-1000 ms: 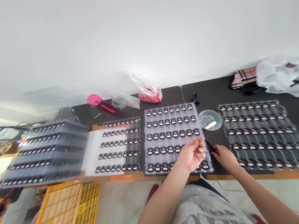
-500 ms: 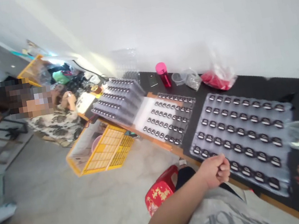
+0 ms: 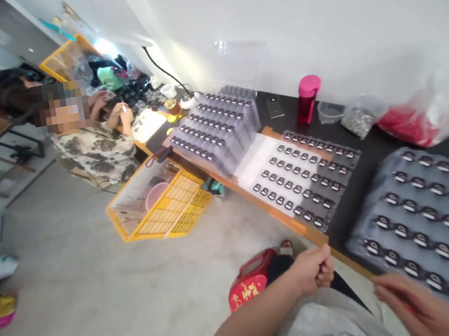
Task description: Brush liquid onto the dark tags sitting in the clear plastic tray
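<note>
The left hand is curled into a loose fist off the near edge of the tabletop; whether it holds anything cannot be told. The right hand, blurred, hovers with fingers spread over the near corner of the clear tray of small black parts. Further left lie a flat tray and stacked trays, then a pink bottle. A seated person works beyond a yellow crate.
</note>
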Action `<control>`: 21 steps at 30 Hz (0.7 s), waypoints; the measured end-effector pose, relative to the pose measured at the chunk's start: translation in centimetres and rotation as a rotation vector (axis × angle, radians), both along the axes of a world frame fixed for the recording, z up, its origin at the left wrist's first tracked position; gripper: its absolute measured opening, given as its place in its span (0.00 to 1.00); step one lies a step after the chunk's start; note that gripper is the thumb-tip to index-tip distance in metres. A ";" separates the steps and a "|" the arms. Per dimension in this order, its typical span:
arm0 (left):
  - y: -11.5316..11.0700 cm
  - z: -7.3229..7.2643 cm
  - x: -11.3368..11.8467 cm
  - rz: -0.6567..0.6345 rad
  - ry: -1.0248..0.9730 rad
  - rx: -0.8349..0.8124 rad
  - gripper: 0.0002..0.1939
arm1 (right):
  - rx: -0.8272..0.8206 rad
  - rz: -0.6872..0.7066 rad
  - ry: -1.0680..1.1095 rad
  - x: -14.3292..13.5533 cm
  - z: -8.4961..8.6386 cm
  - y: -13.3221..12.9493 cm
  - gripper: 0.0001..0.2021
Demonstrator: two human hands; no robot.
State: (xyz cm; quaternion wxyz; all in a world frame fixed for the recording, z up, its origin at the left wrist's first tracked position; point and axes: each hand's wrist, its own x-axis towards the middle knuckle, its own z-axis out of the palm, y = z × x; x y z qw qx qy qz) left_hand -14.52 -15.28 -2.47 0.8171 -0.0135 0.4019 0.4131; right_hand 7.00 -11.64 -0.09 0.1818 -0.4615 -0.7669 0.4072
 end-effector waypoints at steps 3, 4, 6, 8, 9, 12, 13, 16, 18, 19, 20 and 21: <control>-2.5 -1.0 -2.0 0.142 0.051 -0.019 0.21 | -0.050 0.247 0.039 -4.4 -0.3 -0.1 0.08; -3.4 -1.4 -2.4 0.191 0.056 -0.022 0.21 | -0.067 0.288 0.043 -5.5 -0.6 -0.1 0.08; -5.1 -2.0 -3.0 0.289 0.045 -0.025 0.20 | -0.106 0.358 0.028 -7.5 -1.6 -0.1 0.08; -6.5 -2.5 -3.7 0.376 0.028 -0.032 0.19 | -0.152 0.418 0.010 -9.5 -2.5 -0.2 0.09; -7.0 -2.6 -4.2 0.405 0.019 -0.039 0.18 | -0.174 0.441 0.008 -10.5 -2.9 -0.2 0.09; -8.0 -2.7 -6.5 0.467 0.015 -0.065 0.17 | -0.241 0.511 -0.005 -14.1 -4.0 -0.4 0.10; -8.1 -2.8 -7.5 0.490 0.020 -0.071 0.18 | -0.262 0.538 -0.019 -15.5 -4.4 -0.4 0.10; -8.6 -3.3 -11.4 0.542 0.029 -0.053 0.19 | -0.301 0.599 -0.065 -20.3 -6.0 -0.6 0.09; -9.1 -4.2 -14.6 0.528 0.029 -0.022 0.19 | -0.311 0.607 -0.087 -24.1 -7.5 -0.9 0.09; -9.5 -4.8 -16.4 0.507 0.027 -0.011 0.19 | -0.314 0.605 -0.100 -26.2 -8.3 -1.1 0.10; -9.9 -5.5 -18.3 0.483 0.027 -0.007 0.19 | -0.313 0.595 -0.116 -28.4 -9.2 -1.4 0.10; -10.4 -6.2 -20.4 0.460 0.032 -0.016 0.20 | -0.312 0.579 -0.137 -30.8 -10.2 -1.7 0.09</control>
